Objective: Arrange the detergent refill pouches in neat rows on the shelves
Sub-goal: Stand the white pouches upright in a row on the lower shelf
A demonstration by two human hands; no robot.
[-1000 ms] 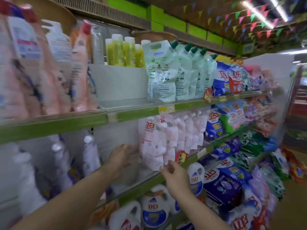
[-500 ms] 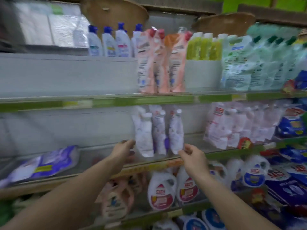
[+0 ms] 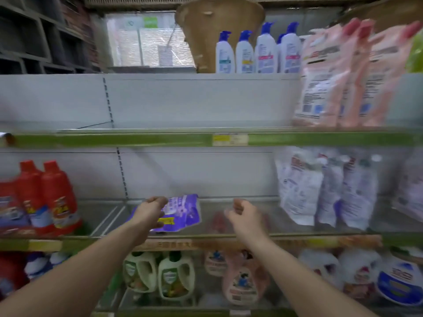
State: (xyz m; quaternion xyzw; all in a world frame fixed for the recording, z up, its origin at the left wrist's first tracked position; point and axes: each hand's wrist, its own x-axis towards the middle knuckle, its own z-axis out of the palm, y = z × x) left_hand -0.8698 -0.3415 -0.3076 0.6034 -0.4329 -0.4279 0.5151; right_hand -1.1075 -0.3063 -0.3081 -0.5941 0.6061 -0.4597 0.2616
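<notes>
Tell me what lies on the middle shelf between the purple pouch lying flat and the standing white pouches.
Only the right hand hovers there; the head view shows bare shelf between the flat purple pouch and standing white pouches.

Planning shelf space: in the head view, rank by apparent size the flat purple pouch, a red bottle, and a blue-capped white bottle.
1. red bottle
2. flat purple pouch, partly behind the left hand, so unsure against the red bottle
3. blue-capped white bottle, farther back

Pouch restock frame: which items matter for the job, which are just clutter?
Job:
- purple pouch, lying flat, left hand over it
- upright white pouches
- pink pouches
- right hand

Clutter:
- red bottles
- blue-capped bottles
- green jugs
</notes>
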